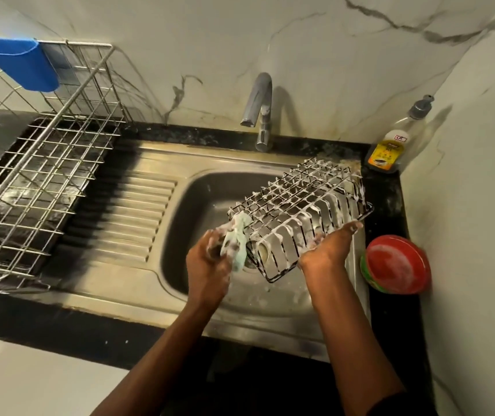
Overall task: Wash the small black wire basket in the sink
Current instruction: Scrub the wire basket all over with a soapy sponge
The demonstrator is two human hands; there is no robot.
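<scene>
The small black wire basket [297,211] is held tipped on its side above the steel sink basin [189,211], its wires coated in white soap foam. My right hand [327,250] supports its near right side from below, fingers reaching along the rim. My left hand [210,256] grips a foamy pale green scrubbing cloth [235,241] and presses it against the basket's left end. The tap [259,109] stands behind the basin with no water running.
A large steel dish rack [39,175] with a blue plastic cup holder [21,63] fills the left drainboard. A dish soap bottle [394,142] stands in the back right corner. A red-lidded round tub [397,264] lies on the black counter at right, near the wall.
</scene>
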